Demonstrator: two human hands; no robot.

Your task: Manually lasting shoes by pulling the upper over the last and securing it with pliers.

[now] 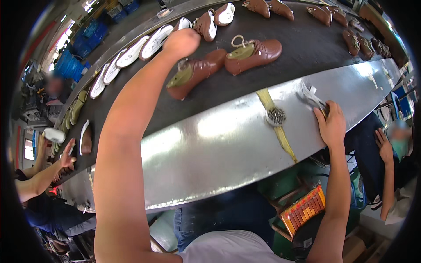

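Clearly, my left hand (182, 42) is at full stretch over the black belt (175, 116), its fingers curled in beside a white-soled shoe (183, 23) in the far row; the back of the hand hides the fingertips, so I cannot tell whether they grip it. My right hand (332, 125) rests low over the steel shelf (206, 162), thumb and fingers closed round the dark handle of a silver tool (312, 94). To do this reach well, I think I should keep my forearm above the two brown shoes, the tilted one (197, 73) and its neighbour (258, 55), take hold round the shoe's sides rather than its pale sole, and keep the tool away from the round dish (276, 116) of small dark bits. As for labels, I can read no writing on the shoes, tool or dish.
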